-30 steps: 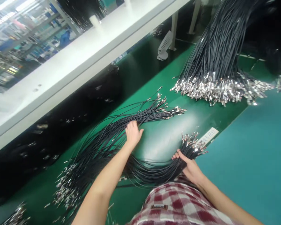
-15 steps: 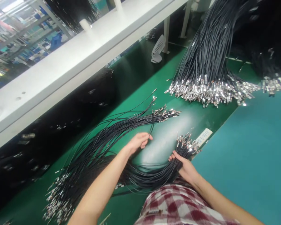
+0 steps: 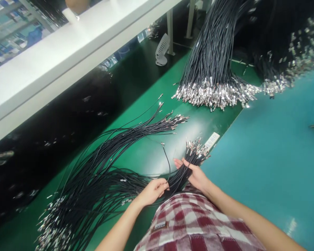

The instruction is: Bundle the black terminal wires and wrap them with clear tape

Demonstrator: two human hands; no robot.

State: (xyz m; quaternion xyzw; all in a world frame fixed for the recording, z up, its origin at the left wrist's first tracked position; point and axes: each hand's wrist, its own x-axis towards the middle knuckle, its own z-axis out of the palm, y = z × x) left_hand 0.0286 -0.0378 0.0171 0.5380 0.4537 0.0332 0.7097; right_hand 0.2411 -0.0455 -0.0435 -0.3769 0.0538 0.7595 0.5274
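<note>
A bundle of black wires (image 3: 178,178) with bare metal terminals (image 3: 197,151) at its end lies across my right hand (image 3: 196,176). My thumb is over the wires and my fingers reach out beneath them, loosely around the bundle. Close to the lap, my left hand (image 3: 158,190) pinches a single black wire (image 3: 167,162), which stands up from the fingers with its terminal at the top. Behind both hands, a second bundle of wires (image 3: 136,134) rests on the green tabletop (image 3: 143,157). Opposite wire ends (image 3: 54,223) gather at the lower left.
A thick pile of wires (image 3: 211,52) with shiny terminals hangs at the back right, more dark wires beside it. A white shelf beam (image 3: 75,52) crosses the upper left. A small grey fan-shaped object (image 3: 162,50) stands under it. A label (image 3: 211,141) sits at the table edge.
My left hand has come down toward my lap, drawing its wire away from the far bundle to beside the held bundle. The right hand's fingers have loosened slightly. The whole view has shifted.
</note>
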